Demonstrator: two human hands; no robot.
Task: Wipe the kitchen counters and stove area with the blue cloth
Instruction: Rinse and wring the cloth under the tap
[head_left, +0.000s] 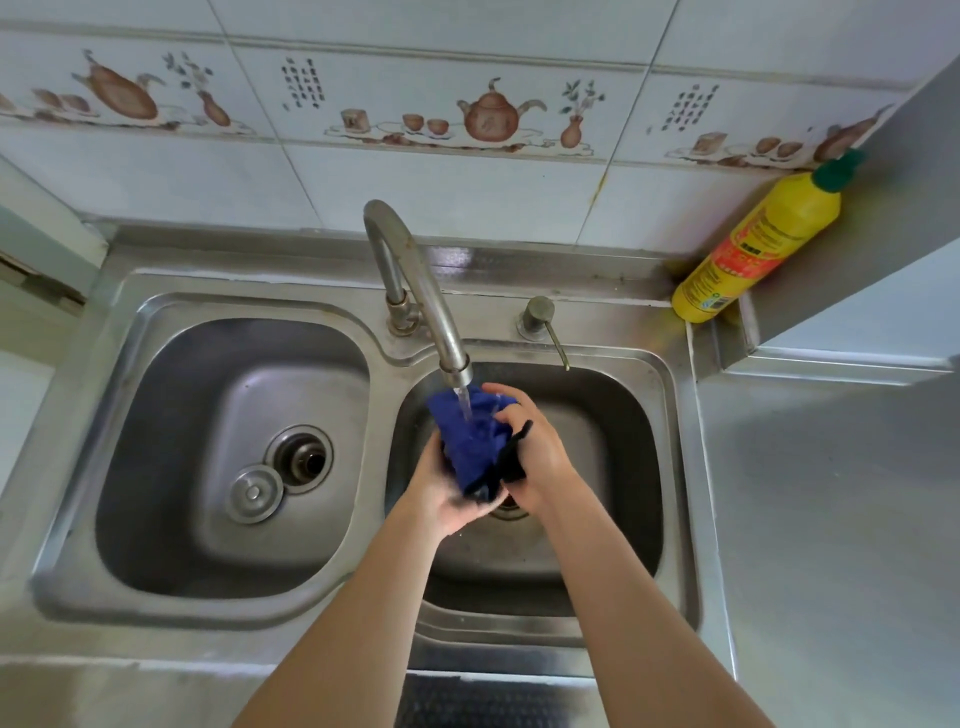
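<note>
Left hand (447, 488) cups and grips the bunched blue cloth (475, 441) from below; right hand (530, 447) clamps its right side. Cloth held over the right sink basin (623, 415), water running onto it from the faucet (415, 291). Yellow bottle (753, 244) stands in the worktop's (831, 519) back corner.

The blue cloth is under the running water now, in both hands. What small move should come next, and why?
Probably squeeze the bunched blue cloth over the right steel sink basin. Water from the curved metal faucet already runs onto it, and the left hand and right hand both grip it there, so it looks wet; wrung out, it would not drip on the counters.
</note>
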